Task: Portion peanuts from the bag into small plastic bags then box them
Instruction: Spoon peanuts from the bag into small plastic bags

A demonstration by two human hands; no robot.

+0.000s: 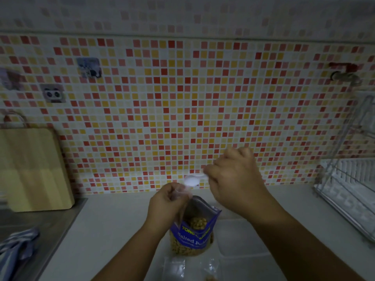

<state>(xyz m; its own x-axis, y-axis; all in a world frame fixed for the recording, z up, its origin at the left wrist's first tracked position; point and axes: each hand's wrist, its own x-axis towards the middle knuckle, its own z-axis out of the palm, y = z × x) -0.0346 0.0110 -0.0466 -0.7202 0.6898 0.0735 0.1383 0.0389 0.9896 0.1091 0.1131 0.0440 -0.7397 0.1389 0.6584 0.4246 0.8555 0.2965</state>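
A blue bag of salted peanuts [192, 232] stands open on the white counter, peanuts visible inside. My left hand [165, 201] pinches a small clear plastic bag [181, 196] above the peanut bag's mouth. My right hand [233, 183] grips the handle of a white plastic spoon [191, 181], whose bowl hovers right over the small bag's opening. A clear plastic box [241, 238] lies on the counter to the right of the peanut bag. More small clear bags [174, 267] lie at the counter's near edge; one [211, 269] seems to hold some peanuts.
A wooden cutting board [34, 169] leans on the mosaic-tiled wall at the left. A steel sink [40, 224] with a striped cloth [16, 246] sits below it. A wire dish rack [349, 189] stands at the right, under a wall tap [345, 76].
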